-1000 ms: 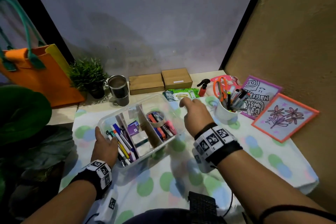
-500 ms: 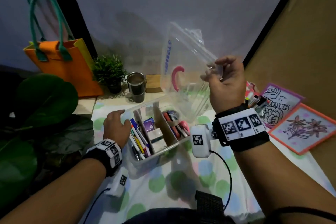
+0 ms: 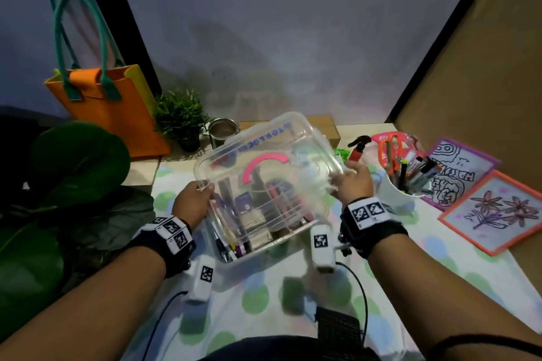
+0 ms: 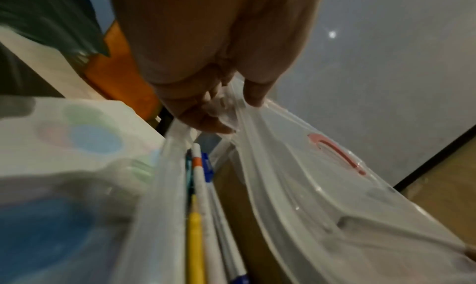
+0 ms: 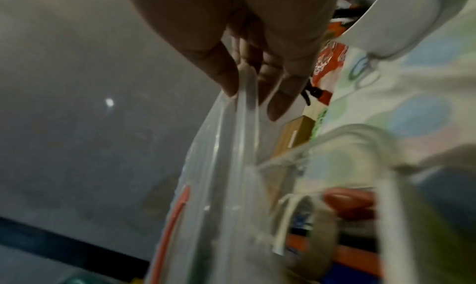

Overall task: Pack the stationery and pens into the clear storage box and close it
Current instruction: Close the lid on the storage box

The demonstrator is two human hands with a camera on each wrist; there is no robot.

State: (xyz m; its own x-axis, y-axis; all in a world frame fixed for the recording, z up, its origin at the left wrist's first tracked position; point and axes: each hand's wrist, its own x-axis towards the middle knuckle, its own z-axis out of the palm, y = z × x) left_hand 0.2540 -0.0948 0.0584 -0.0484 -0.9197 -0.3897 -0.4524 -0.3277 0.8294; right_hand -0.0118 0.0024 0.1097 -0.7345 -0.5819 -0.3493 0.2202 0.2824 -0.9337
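Clear storage box point(image 3: 264, 246): we see it on the spotted cloth point(image 3: 293, 302), just in front of the person, its dividers showing through and pens point(image 3: 228, 246) lying in the left compartment. In the left wrist view a yellow pen point(image 4: 195, 247) and a white one sit along the box wall.

Clear lid point(image 3: 269, 173), with a pink handle point(image 3: 264, 167) and blue lettering: held tilted over the box, far edge raised, not seated on the rim.

Left hand point(image 3: 192, 202): grips the lid's left edge — thumb point(image 4: 255, 93) on top, fingers point(image 4: 206, 121) curled beneath.

Right hand point(image 3: 353, 184): holds the lid's right edge, thumb point(image 5: 226, 80) on one face and fingers point(image 5: 283, 97) on the other, fairly straight.

White cup point(image 3: 401, 193): stands right of the box, just beside the right hand, full of markers point(image 3: 416, 170).

Further items — orange scissors point(image 3: 390, 146), two coloured drawings point(image 3: 498, 211) at far right, an orange bag point(image 3: 117, 105), a small potted plant point(image 3: 179, 117) and a metal tumbler point(image 3: 221, 132) along the back.
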